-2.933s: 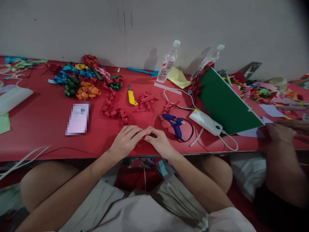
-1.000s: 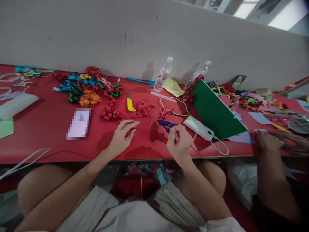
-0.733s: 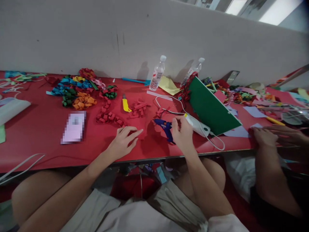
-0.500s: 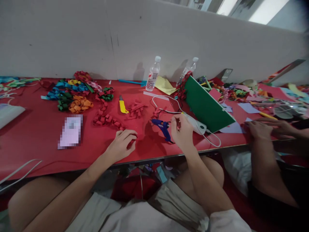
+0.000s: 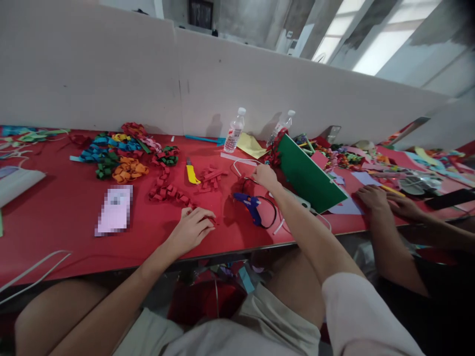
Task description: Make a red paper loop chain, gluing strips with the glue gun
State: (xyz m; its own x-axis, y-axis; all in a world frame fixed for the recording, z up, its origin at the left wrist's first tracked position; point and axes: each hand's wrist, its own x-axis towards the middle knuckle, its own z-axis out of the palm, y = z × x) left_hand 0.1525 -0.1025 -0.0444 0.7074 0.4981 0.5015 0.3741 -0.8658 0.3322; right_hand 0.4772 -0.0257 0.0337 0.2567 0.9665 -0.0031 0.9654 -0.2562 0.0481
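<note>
Reading no brand or writing anywhere: bottle labels too small, the pale card (image 5: 115, 209) on the desk (image 5: 55, 198) pixelated. Resting the left hand (image 5: 193, 230) near the front edge, fingers curled narrow over a small red paper piece (image 5: 208, 218), pinning it against the smooth red desk surface. Stretching the right hand (image 5: 264, 174) farther back, fingers pinching loosely at the white cable (image 5: 241, 165) beside some red paper scraps (image 5: 211, 177); unable to tell whether actually gripping anything. Lying between the two hands, a blue glue gun (image 5: 250, 206) on its side, black cord looping off its rear. Trailing left of it, a chain of looped red paper links (image 5: 166, 190), soft and crinkled, then heaps of curled strips (image 5: 115, 153) in blue, green, orange and yellow. Sitting beside the scraps, a yellow utility knife (image 5: 192, 173), blade end pointing away. Leaning just right of the reaching hand, a flat green board (image 5: 308, 173), tilted, straight-edged. Standing upright against the grey partition, two clear plastic bottles (image 5: 234, 131) with white caps. Working at the far right, another person's hands (image 5: 386, 200) pressing on pale paper. Showing bare red surface left of the card and along the front edge.
</note>
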